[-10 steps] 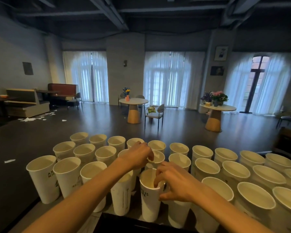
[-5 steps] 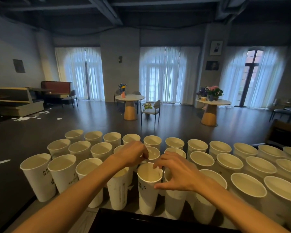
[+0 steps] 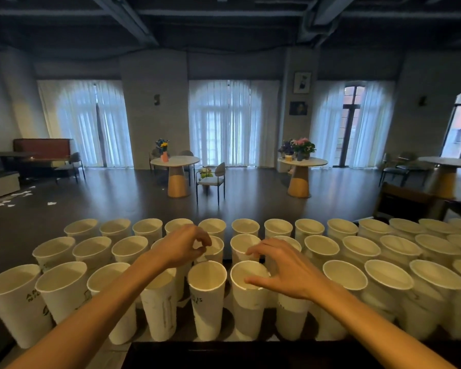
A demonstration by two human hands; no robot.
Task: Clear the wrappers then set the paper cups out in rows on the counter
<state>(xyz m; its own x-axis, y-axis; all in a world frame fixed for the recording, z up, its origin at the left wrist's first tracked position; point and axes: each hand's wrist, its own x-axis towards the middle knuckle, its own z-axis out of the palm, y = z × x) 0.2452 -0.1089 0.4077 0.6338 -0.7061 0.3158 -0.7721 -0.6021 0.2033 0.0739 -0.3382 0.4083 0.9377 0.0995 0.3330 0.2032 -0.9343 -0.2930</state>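
Observation:
Tall white paper cups stand upright in three rows across the dark counter (image 3: 250,352). My left hand (image 3: 183,245) reaches over the front row, and its curled thumb and forefinger pinch the rim of a middle-row paper cup (image 3: 214,250). My right hand (image 3: 280,270) hovers with fingers spread over a front-row cup (image 3: 246,302), its thumb at that cup's rim and gripping nothing. Another front-row cup (image 3: 206,302) with dark print stands between my forearms. No wrappers lie among the cups.
The rows run on to the right edge of view (image 3: 437,275) and to the left (image 3: 14,302), packed rim to rim. Beyond the counter are a dark floor, round tables (image 3: 175,161) with flowers, a chair (image 3: 214,179) and paper scraps (image 3: 24,194) on the floor at left.
My right hand has let go of the front-row cup's rim, opened and shifted right. My left hand stays pinched at the middle row. The view has turned right, showing more cups.

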